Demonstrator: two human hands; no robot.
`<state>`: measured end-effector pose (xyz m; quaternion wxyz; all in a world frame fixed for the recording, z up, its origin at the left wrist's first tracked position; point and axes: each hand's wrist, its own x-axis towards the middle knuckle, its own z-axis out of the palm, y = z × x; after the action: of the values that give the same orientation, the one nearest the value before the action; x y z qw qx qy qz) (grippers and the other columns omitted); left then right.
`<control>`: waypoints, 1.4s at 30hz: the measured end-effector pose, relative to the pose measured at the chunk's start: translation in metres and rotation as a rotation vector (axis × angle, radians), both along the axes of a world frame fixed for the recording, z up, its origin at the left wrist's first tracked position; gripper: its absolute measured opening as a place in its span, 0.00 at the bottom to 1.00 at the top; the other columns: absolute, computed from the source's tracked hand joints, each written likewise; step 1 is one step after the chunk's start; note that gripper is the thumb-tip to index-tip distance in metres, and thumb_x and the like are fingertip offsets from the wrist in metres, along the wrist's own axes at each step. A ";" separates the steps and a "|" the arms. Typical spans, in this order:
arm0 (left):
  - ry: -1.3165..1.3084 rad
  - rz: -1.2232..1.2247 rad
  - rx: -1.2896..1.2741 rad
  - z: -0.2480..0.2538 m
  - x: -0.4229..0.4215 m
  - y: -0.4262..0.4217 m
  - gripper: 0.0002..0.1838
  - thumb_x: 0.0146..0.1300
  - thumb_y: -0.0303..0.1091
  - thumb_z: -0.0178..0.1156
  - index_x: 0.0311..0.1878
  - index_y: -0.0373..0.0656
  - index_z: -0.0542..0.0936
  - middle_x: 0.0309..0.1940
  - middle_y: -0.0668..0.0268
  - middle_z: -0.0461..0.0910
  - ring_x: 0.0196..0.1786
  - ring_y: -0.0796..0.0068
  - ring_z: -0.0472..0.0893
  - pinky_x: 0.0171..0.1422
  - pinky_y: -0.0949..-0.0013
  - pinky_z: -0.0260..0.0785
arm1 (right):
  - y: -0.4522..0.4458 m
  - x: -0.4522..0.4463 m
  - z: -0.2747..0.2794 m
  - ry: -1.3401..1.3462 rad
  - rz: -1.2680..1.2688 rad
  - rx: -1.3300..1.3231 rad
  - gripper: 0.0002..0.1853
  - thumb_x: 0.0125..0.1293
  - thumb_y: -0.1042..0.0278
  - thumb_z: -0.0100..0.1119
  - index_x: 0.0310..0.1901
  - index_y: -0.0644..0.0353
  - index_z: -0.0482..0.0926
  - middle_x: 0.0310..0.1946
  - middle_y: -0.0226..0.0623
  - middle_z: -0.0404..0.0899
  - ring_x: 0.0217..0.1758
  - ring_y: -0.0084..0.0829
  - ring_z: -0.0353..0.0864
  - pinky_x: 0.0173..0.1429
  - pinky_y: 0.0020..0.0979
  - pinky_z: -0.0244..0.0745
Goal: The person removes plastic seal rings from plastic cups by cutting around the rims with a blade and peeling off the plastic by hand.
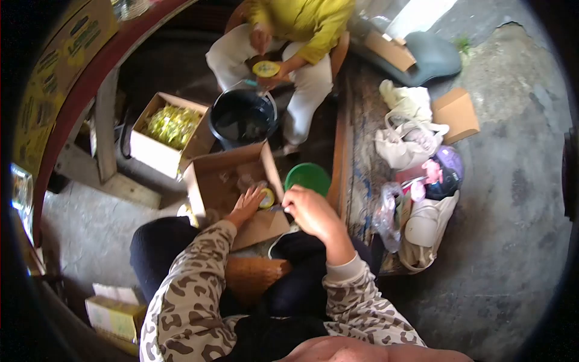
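Observation:
An open cardboard box stands in front of me, with a few small clear items inside. My left hand reaches over its near side, fingers apart, beside a round yellow-labelled item. Whether the palm touches something is hidden. Just right of the box's near corner is my right hand, its fingers curled together near the rim of a green bowl. Something small and hard to make out shows at its fingertips.
Opposite, a person in a yellow top holds a yellow-labelled round item above a black bucket. A box of yellow wrappers stands at the left. Bags lie on the wooden bench at the right.

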<state>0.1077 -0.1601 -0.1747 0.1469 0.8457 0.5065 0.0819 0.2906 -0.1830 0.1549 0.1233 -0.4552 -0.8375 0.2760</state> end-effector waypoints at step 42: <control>-0.744 0.368 0.246 0.341 -0.043 0.056 0.40 0.48 0.36 0.78 0.64 0.35 0.70 0.53 0.48 0.80 0.57 0.55 0.81 0.61 0.59 0.73 | 0.013 -0.007 0.012 0.431 -0.354 0.378 0.04 0.69 0.71 0.57 0.41 0.61 0.73 0.40 0.47 0.78 0.44 0.54 0.80 0.46 0.48 0.74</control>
<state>0.0649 -0.1043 0.1662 0.2004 0.6653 0.5480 0.4658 0.2832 -0.1701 0.1668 0.4256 -0.4937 -0.7367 0.1800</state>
